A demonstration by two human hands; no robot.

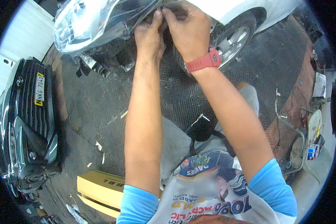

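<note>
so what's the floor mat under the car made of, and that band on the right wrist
The floor mat looks like dark rubber, matte: a fine raised grid pattern, scuffed and dusty. The wrist band looks like red silicone or soft plastic, smooth and slightly dull, with a strap loop; which of the two the picture cannot settle.

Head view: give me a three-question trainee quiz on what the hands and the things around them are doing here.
1. True or false: both hands touch the white car's front edge.
2. Which wrist wears the red watch? A) left B) right C) neither
3. What lies on the floor at the left of the picture?

Key
1. True: the left hand and right hand pinch at the dark seam on the white car, beside the headlight.
2. B: the red watch sits on the right wrist.
3. A detached black bumper with grille, on the checker-plate floor.
</note>
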